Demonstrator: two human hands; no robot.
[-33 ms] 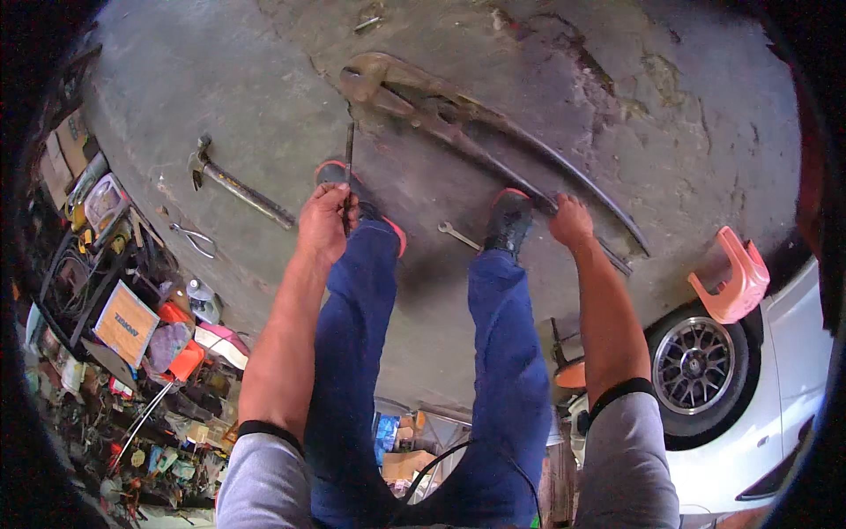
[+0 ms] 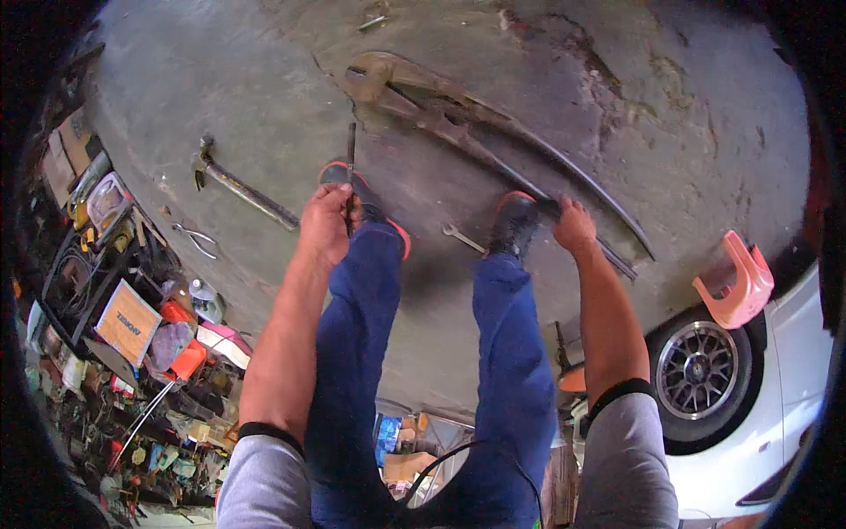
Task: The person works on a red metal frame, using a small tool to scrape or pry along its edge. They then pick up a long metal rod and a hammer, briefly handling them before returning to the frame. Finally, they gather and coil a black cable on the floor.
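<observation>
My left hand (image 2: 328,225) is closed around a thin dark metal rod (image 2: 351,154) that points away from me, above my left shoe (image 2: 352,189). My right hand (image 2: 573,227) grips the near edge of a long, curved, rusty metal part (image 2: 458,123) lying across the concrete floor. My right shoe (image 2: 514,220) stands right beside that hand. Between my feet a small silver spanner (image 2: 462,237) lies on the floor. My legs are in blue trousers.
A hammer (image 2: 242,189) and a pair of pliers (image 2: 196,238) lie on the floor to the left. Cluttered shelves and boxes (image 2: 123,326) fill the left side. A pink plastic stool (image 2: 736,282) and a white car's wheel (image 2: 701,370) are on the right.
</observation>
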